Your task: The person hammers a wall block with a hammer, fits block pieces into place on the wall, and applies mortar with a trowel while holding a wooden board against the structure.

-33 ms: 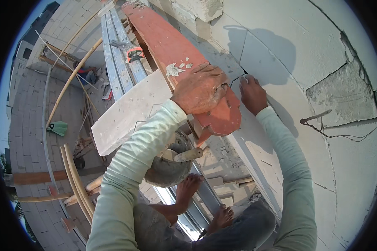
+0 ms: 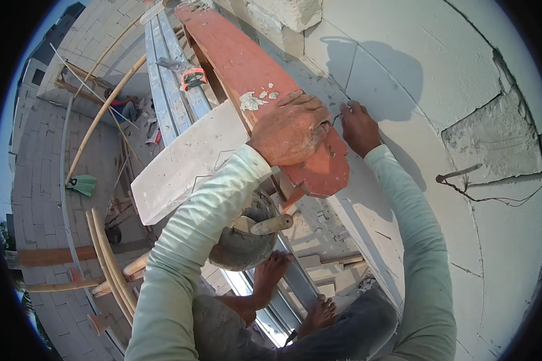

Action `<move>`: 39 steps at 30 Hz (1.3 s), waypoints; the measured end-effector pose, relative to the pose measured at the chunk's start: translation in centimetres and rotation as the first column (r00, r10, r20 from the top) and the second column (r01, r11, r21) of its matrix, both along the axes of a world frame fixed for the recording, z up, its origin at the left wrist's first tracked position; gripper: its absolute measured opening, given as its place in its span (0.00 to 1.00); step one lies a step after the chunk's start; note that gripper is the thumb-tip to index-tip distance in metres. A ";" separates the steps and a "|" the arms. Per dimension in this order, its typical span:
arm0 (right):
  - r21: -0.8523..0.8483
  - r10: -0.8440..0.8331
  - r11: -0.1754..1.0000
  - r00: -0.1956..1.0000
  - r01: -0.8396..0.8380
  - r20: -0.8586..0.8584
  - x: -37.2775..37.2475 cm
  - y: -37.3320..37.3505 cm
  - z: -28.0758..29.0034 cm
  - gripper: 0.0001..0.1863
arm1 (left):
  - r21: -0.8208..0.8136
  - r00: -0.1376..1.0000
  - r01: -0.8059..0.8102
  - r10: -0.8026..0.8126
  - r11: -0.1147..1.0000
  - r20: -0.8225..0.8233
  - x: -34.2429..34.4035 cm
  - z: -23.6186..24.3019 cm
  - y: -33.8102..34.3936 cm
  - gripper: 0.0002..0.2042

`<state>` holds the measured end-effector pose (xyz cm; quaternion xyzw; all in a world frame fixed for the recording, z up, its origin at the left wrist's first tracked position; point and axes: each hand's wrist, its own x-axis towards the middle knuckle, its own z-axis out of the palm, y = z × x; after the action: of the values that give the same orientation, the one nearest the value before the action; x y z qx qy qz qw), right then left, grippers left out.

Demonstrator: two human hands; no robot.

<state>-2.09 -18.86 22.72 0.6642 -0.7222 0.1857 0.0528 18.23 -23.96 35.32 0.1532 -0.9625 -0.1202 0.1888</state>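
Observation:
My left hand lies across the near end of a long red beam, its fingers curled over the beam's right edge. Bits of pale mortar stick to the beam just beyond that hand. Beside it, my right hand is closed against the pale block wall, close to a joint between blocks. A thin dark line shows at its fingertips, too fine to name. Below my left forearm is a round, mortar-stained bucket, with the wooden handle of a tool across its top.
A white block leans beside the red beam. Metal channels carry an orange-and-black tool. Bent wire hangs from a peg in the wall. Bamboo poles rise at left; a person is far below. My bare feet stand on metal channels.
My right hand has shifted slightly left and nearer, and its fingers have drawn back from the dark spot at the wall joint. My left hand stays on the beam.

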 end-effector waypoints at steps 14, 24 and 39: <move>0.012 0.101 0.995 0.982 -0.101 -0.159 -0.3 -15.1 -5.0 0.14 | 0.022 0.999 0.017 -0.016 1.000 -0.050 0.5 -0.1 -0.1 0.11; 0.064 0.188 0.982 0.946 -0.177 -0.264 -0.3 -0.1 -2.8 0.05 | 0.063 0.998 0.018 -0.014 0.998 -0.069 1.8 0.6 0.1 0.11; 0.149 0.023 0.989 0.999 -0.019 -0.026 -1.3 -9.2 -2.5 0.14 | 0.072 1.000 -0.002 0.002 0.997 0.000 1.1 1.0 0.5 0.11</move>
<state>-3.36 -28.03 20.26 0.6765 -0.7261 0.1224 0.0111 19.33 -23.41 36.33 0.1610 -0.9574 -0.1544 0.1835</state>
